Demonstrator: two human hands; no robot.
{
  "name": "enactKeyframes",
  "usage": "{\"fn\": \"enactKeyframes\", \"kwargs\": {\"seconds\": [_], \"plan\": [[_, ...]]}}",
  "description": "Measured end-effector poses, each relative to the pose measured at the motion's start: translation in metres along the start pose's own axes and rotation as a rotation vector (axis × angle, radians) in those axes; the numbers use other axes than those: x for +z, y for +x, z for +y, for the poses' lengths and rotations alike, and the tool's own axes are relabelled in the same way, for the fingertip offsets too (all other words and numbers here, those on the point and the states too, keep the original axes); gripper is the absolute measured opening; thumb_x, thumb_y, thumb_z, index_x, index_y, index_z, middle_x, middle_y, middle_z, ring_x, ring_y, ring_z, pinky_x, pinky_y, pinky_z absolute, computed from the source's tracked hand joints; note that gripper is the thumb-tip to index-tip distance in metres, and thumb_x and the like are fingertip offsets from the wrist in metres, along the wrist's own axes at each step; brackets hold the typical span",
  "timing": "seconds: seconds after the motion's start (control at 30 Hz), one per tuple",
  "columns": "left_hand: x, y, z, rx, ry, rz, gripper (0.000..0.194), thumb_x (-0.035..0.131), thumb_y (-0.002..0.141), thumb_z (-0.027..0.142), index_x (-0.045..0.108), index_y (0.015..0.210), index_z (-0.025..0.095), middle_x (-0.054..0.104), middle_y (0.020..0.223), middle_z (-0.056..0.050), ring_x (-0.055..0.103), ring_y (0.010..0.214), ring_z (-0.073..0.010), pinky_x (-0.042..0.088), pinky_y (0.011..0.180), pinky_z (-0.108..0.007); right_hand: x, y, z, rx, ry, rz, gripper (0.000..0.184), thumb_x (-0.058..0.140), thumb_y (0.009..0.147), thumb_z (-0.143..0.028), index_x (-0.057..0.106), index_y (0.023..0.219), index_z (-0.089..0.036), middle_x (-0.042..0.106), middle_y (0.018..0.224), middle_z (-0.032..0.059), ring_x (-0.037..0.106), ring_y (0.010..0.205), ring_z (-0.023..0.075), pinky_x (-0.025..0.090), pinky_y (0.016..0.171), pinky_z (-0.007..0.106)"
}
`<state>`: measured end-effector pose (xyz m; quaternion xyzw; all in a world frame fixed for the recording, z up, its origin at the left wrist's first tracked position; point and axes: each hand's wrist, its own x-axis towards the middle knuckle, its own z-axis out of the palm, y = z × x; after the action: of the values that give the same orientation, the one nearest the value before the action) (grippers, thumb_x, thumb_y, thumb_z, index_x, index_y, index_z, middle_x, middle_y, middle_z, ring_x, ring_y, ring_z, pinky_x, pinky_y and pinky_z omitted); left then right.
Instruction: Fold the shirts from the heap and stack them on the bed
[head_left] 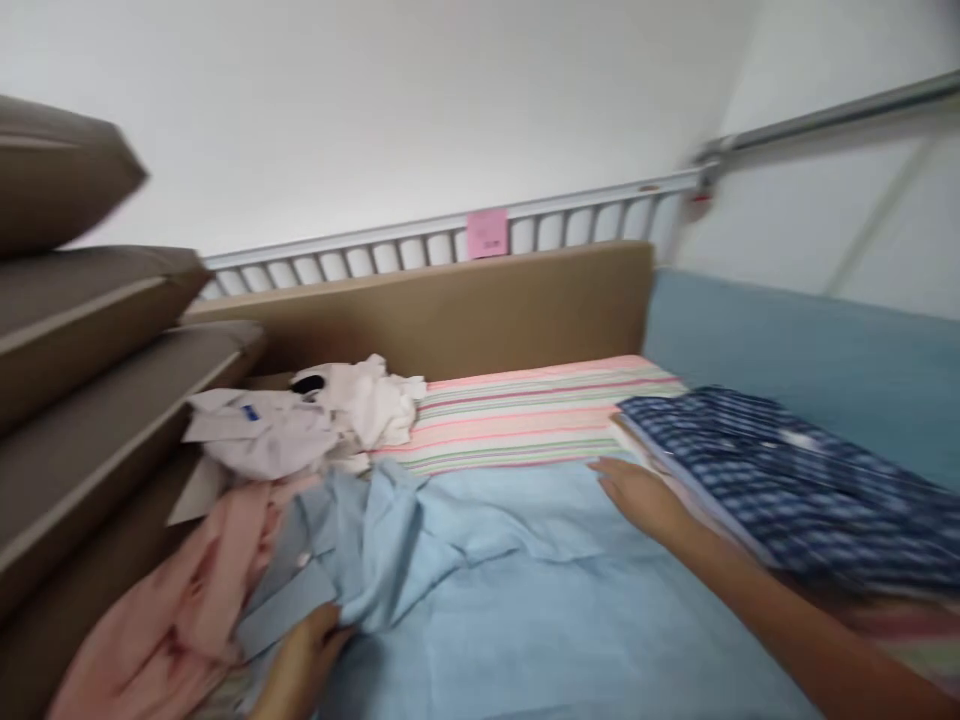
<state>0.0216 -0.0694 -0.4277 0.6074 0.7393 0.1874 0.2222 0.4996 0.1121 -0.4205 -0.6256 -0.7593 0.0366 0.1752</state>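
A light blue shirt [525, 590] lies spread across the striped surface in front of me, its upper left part bunched into folds. My left hand [304, 650] is at its lower left, with thumb and fingers closed on the cloth. Over the shirt's far right edge my right hand [637, 490] rests with fingers stretched out, palm down. Just right of that hand is a stack of folded shirts, a dark blue checked shirt [772, 470] on top. A crumpled pink garment [202, 600] touches the blue shirt's left side.
Crumpled white garments [277, 425] lie at the back left. Thick brown cushions [97, 330] are stacked along the left. Behind stand a brown padded board [465, 305] and a white railing [375, 255] with a pink note [487, 234]. A blue panel [810, 350] borders the right.
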Motion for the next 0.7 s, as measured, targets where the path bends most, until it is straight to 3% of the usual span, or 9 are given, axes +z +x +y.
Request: {"fn": "enactKeyframes", "kwargs": {"seconds": [0.13, 0.23, 0.33, 0.43, 0.57, 0.7], "plan": [[-0.007, -0.005, -0.001, -0.039, 0.1, -0.068, 0.026, 0.043, 0.071, 0.016, 0.068, 0.077, 0.023, 0.072, 0.088, -0.005, 0.064, 0.089, -0.0201, 0.045, 0.082, -0.028, 0.039, 0.002, 0.007, 0.014, -0.029, -0.272, 0.034, 0.051, 0.077, -0.031, 0.069, 0.105, -0.024, 0.06, 0.123, 0.0122, 0.056, 0.113, 0.0289, 0.045, 0.094, 0.043], [-0.03, 0.006, 0.0, -0.106, 0.014, 0.039, 0.037, 0.036, 0.075, 0.013, 0.068, 0.094, 0.021, 0.071, 0.097, -0.006, 0.065, 0.087, -0.0179, 0.047, 0.078, -0.026, 0.035, 0.018, -0.012, -0.009, -0.064, -0.262, 0.03, 0.048, 0.079, -0.03, 0.07, 0.098, -0.025, 0.066, 0.113, 0.0108, 0.062, 0.103, 0.0294, 0.047, 0.09, 0.045], [-0.06, 0.042, 0.009, -0.122, 0.014, 0.197, 0.039, 0.032, 0.084, 0.02, 0.064, 0.105, 0.017, 0.07, 0.101, -0.008, 0.067, 0.082, -0.0171, 0.05, 0.073, -0.026, 0.022, 0.041, -0.071, -0.139, 0.006, -0.197, 0.03, 0.046, 0.081, -0.027, 0.069, 0.1, -0.024, 0.068, 0.11, 0.0086, 0.062, 0.102, 0.0258, 0.045, 0.092, 0.04], [-0.082, 0.092, 0.026, -0.043, 0.19, 0.261, 0.036, 0.035, 0.086, 0.019, 0.064, 0.107, 0.018, 0.068, 0.108, -0.009, 0.063, 0.099, -0.0191, 0.048, 0.086, -0.029, 0.024, 0.061, -0.149, -0.312, 0.136, -0.218, 0.03, 0.045, 0.082, -0.022, 0.069, 0.1, -0.024, 0.069, 0.107, 0.0055, 0.062, 0.101, 0.021, 0.044, 0.091, 0.033], [-0.097, 0.153, 0.038, -0.035, 0.31, 0.233, 0.029, 0.048, 0.083, 0.016, 0.063, 0.108, 0.016, 0.064, 0.114, -0.013, 0.056, 0.111, -0.0227, 0.043, 0.095, -0.035, 0.046, 0.085, -0.246, -0.48, 0.133, -0.227, 0.032, 0.045, 0.083, -0.018, 0.068, 0.105, -0.023, 0.068, 0.105, 0.0062, 0.061, 0.099, 0.0204, 0.044, 0.087, 0.03], [-0.097, 0.194, 0.025, -0.082, 0.391, 0.146, 0.03, 0.054, 0.086, 0.033, 0.059, 0.108, 0.013, 0.063, 0.108, -0.009, 0.059, 0.101, -0.0205, 0.047, 0.09, -0.045, 0.074, 0.105, -0.314, -0.589, 0.063, -0.266, 0.041, 0.043, 0.083, -0.012, 0.062, 0.117, -0.026, 0.062, 0.116, 0.0077, 0.057, 0.105, 0.0221, 0.042, 0.088, 0.032]]}}
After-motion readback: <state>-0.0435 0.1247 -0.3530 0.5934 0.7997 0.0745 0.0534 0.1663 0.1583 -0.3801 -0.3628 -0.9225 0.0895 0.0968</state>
